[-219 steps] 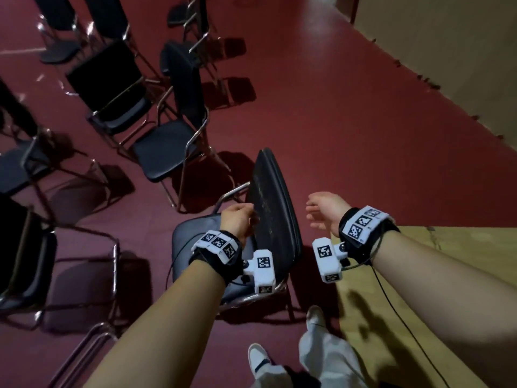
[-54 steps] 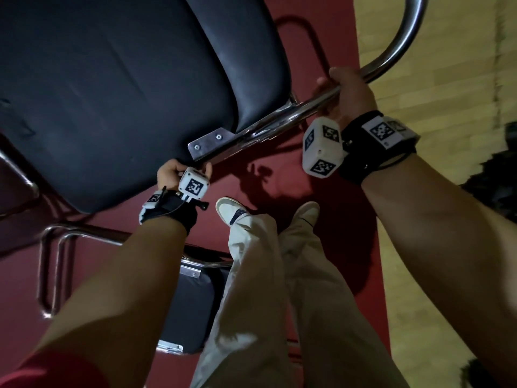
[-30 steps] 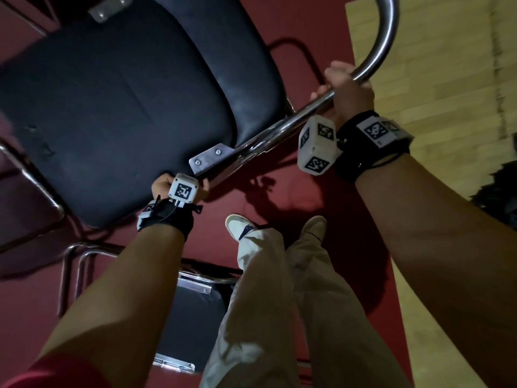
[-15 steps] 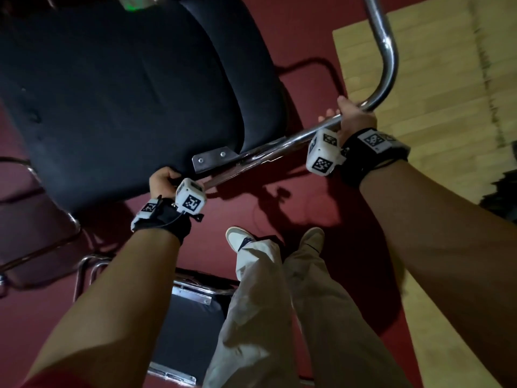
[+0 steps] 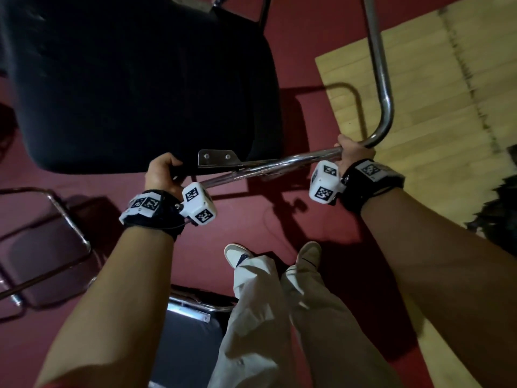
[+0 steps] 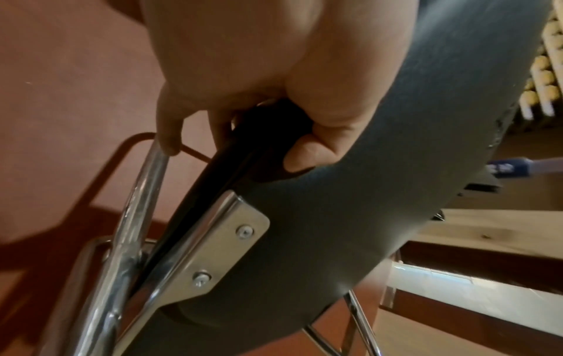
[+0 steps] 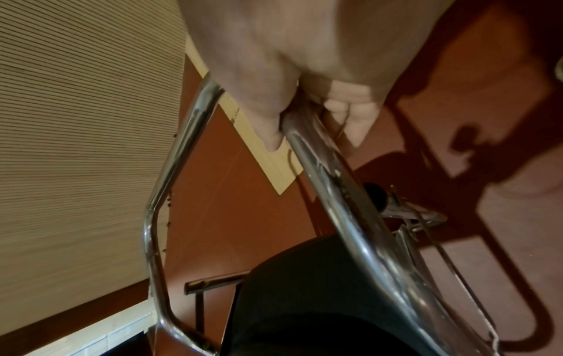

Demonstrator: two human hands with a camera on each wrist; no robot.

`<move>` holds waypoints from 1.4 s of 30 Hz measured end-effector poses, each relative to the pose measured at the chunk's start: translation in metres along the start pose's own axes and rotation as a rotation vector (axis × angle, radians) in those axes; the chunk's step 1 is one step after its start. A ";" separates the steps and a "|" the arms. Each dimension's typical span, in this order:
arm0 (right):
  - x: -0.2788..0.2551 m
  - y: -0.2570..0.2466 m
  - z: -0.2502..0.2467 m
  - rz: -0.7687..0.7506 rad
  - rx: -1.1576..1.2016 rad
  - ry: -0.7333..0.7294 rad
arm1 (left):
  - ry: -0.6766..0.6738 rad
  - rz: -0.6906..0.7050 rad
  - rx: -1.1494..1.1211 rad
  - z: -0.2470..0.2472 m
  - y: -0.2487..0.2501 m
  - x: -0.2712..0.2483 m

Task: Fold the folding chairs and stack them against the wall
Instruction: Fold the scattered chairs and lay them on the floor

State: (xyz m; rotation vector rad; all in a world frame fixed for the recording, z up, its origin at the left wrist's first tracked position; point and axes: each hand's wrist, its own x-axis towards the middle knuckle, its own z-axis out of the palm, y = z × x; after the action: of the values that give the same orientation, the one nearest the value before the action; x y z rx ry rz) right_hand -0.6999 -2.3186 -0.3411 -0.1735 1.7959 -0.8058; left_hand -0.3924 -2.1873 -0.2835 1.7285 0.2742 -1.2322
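Chair (image 5: 134,88) number one is up off the red floor (image 5: 260,219), its black padded panel filling the upper left of the head view and its chrome frame (image 5: 383,79) running off to the right. Farthest left, another chair's chrome tubing (image 5: 70,219) lies low on the floor. Next comes the left hand (image 5: 161,175), fingers and thumb curled round the padded panel's lower edge, just beside a riveted metal bracket (image 5: 215,158). Below, pale trousers (image 5: 279,317) and shoes stand beside a second dark seat (image 5: 190,345). Further right, the right hand (image 5: 354,152) is wrapped tight round the frame at its bend, over the edge of a wooden floor section (image 5: 419,93).
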 end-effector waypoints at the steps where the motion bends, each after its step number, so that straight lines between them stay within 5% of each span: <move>1: -0.003 -0.001 -0.003 -0.009 0.027 -0.009 | 0.012 0.006 0.008 0.004 0.000 -0.002; 11: -0.073 -0.031 -0.028 -0.069 0.193 -0.174 | 0.204 0.222 0.145 0.054 0.004 -0.063; 22: -0.097 -0.055 -0.055 0.001 0.249 -0.509 | 0.047 0.373 0.213 0.088 0.053 -0.092; 28: -0.104 -0.071 -0.054 -0.024 0.141 -0.713 | 0.096 0.438 0.247 0.102 0.064 -0.093; 42: -0.131 -0.112 -0.016 -0.256 -0.115 -0.897 | 0.136 0.447 0.319 0.093 0.060 -0.084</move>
State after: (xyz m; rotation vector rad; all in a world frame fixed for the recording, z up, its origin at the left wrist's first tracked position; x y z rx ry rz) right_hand -0.6936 -2.3327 -0.1685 -0.7298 0.9718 -0.6454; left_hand -0.4490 -2.2648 -0.1827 2.0112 -0.2354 -0.8622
